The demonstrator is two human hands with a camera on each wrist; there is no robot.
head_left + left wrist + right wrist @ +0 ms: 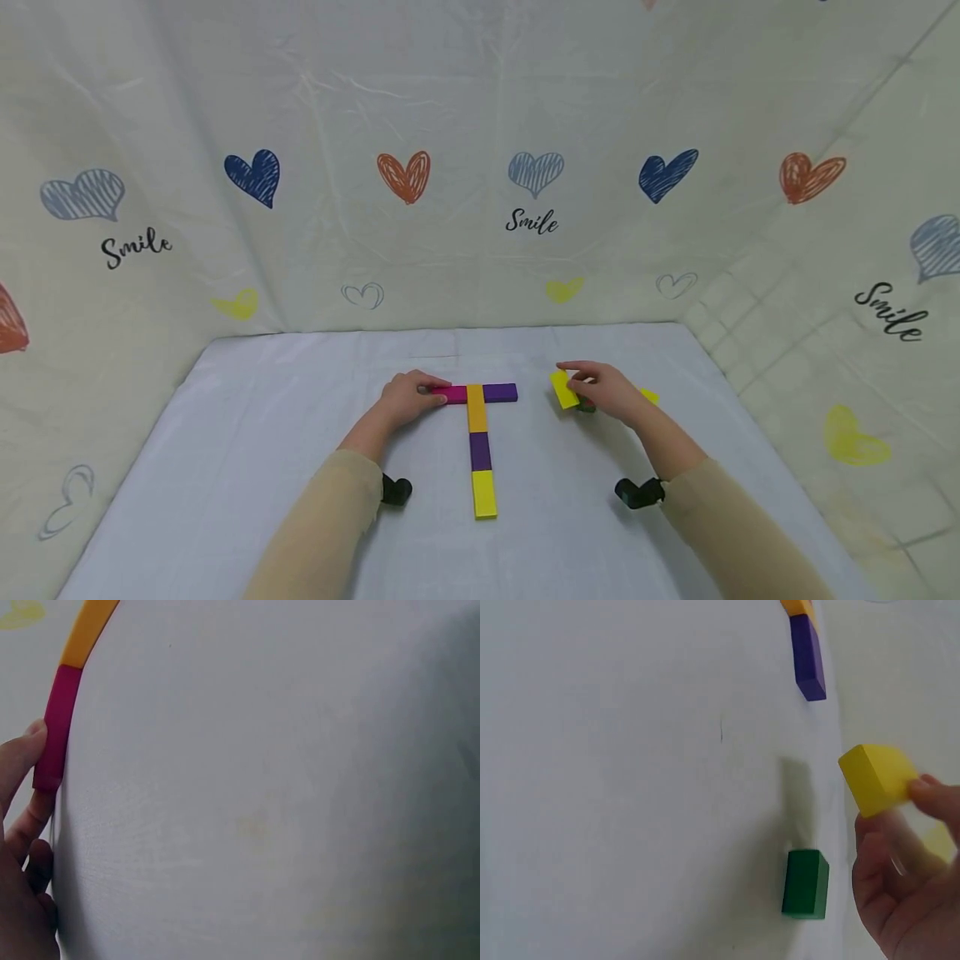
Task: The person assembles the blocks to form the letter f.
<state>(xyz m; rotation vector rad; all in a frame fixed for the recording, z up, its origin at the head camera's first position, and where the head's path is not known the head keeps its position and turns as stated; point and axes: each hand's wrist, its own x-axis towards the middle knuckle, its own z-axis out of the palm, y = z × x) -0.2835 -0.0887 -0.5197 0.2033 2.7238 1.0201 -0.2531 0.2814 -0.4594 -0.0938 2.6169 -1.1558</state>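
My left hand (411,395) pinches the outer end of a glossy magenta rectangular block (58,724), whose material I can't tell, lying flat on the white cloth-covered worktop (187,483). The block's inner end meets a flat orange rectangular block (476,408), so that pinch should be light: enough to steady it, not enough to shove the row. My right hand (606,389) grips a bright yellow rectangular block (564,390) between thumb and fingers, raised off the worktop and tilted, well apart from the others.

The step in hand looks like bringing this yellow piece to the T-shaped layout; just where it belongs I can't tell. Before setting it down I'd level it, then lower it straight, fingers high on its sides so they don't catch the worktop. A flat purple rectangular block (500,392) forms the near end of the crossbar to that hand, and a careless approach could knock it askew. A dark green rectangular block (804,885) lies below my right hand, so I'd lift clear of it before travelling across. If the piece is to butt against another, a gentle slide for the final bit should close the seam without nudging its neighbour
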